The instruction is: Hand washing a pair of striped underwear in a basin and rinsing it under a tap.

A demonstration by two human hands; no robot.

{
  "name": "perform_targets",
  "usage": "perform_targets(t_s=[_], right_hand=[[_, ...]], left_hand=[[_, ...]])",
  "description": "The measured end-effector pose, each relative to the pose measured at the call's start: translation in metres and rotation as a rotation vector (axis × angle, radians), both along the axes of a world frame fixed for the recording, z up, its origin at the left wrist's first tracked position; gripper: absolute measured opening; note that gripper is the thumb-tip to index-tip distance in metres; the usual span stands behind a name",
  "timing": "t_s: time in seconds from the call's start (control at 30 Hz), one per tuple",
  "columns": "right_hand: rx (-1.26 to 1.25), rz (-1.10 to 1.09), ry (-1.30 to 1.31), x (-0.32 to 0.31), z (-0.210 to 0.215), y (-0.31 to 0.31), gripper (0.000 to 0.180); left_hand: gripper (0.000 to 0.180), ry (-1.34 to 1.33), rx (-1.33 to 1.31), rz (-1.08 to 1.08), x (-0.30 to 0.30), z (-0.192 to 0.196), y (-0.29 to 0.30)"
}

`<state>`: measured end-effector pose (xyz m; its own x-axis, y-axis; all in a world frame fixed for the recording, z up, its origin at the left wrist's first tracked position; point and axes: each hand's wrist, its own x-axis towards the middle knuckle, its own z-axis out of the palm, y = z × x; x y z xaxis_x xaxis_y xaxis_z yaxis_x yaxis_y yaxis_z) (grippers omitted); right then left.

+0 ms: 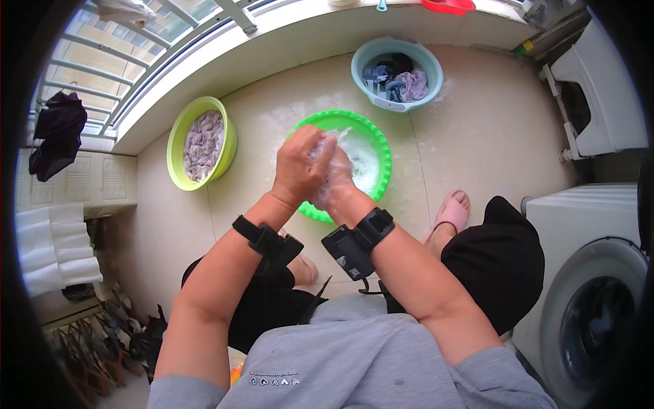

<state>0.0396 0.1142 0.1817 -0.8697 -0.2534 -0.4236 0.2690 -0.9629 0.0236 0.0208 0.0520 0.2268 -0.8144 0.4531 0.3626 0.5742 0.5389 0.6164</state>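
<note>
Over a bright green basin (387, 146) on the floor, my two hands are pressed together. My left hand (298, 163) is closed in a fist, knuckles up. Against it, my right hand (340, 178) is closed too, with suds on its fingers. A small pale, soapy cloth (320, 198) seems bunched between them; the hands hide most of it, and I cannot tell its kind. White foam (362, 160) floats on the water in the basin. Black straps with small devices are on both my wrists.
A yellow-green basin (230, 140) of pale wet laundry stands at the left. Farther back is a light blue basin (430, 65) with dark and lilac clothes. A white washing machine (572, 218) stands at the right. My feet flank the green basin on the tiled floor (272, 88).
</note>
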Motion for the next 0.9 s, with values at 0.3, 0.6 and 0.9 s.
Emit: perform_targets(t_s=[0.3, 0.6, 0.9], right_hand=[[0.205, 0.000, -0.249, -0.015, -0.028, -0.023, 0.029], [0.795, -0.015, -0.106, -0.029, -0.030, -0.014, 0.056], [0.871, 0.171, 0.270, -0.008, 0.003, 0.048, 0.030]], left_hand=[[0.025, -0.278, 0.093, 0.271, -0.017, -0.022, -0.002], [0.031, -0.476, 0.299, 0.308, -0.032, -0.029, -0.021], [0.037, -1.201, 0.544, 0.211, -0.020, 0.008, -0.059]])
